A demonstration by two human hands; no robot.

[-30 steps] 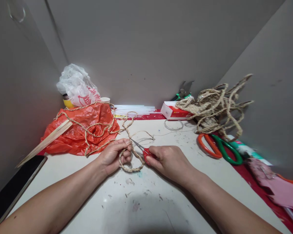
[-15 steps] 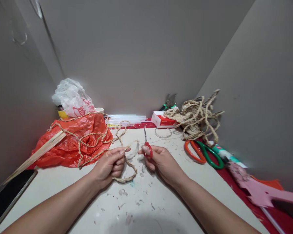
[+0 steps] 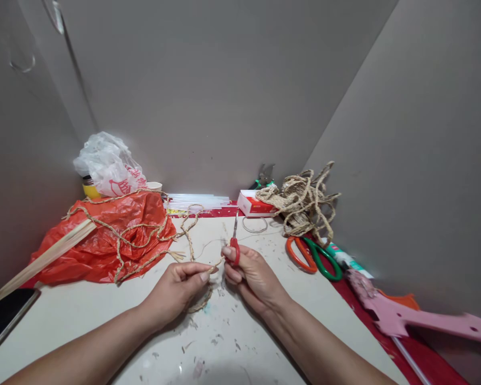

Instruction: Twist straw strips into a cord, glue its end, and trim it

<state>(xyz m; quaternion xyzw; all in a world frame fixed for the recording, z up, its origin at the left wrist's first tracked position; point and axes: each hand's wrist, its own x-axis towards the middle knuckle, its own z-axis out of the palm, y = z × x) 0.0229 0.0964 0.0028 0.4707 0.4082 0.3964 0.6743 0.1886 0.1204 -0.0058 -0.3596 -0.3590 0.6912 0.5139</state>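
Observation:
Above the middle of the white board (image 3: 224, 342), my left hand (image 3: 180, 291) pinches a thin braided straw cord (image 3: 191, 240) near its end. The cord loops below this hand and runs back over the board. My right hand (image 3: 250, 275) is closed around small red-handled scissors (image 3: 235, 248), blades pointing up and away from me. The cord's end reaches across to my right fingertips; whether they grip it I cannot tell. A further length of braided cord lies across the red plastic bag (image 3: 100, 256) at the left, with a frayed end beside it.
A pale straw bundle (image 3: 44, 262) rests on the bag, above a dark phone-like slab (image 3: 6, 318). Clear sticks (image 3: 196, 202), a red-white box (image 3: 256, 204) and coiled rope (image 3: 304, 200) stand at the back. Orange-and-green-handled shears (image 3: 324, 262) and a pink glue gun (image 3: 401, 313) lie right.
My hands have come closer together, and the cord's end now meets my right fingertips. The whole scene has shifted slightly left with the camera. The scissors stay in my right hand.

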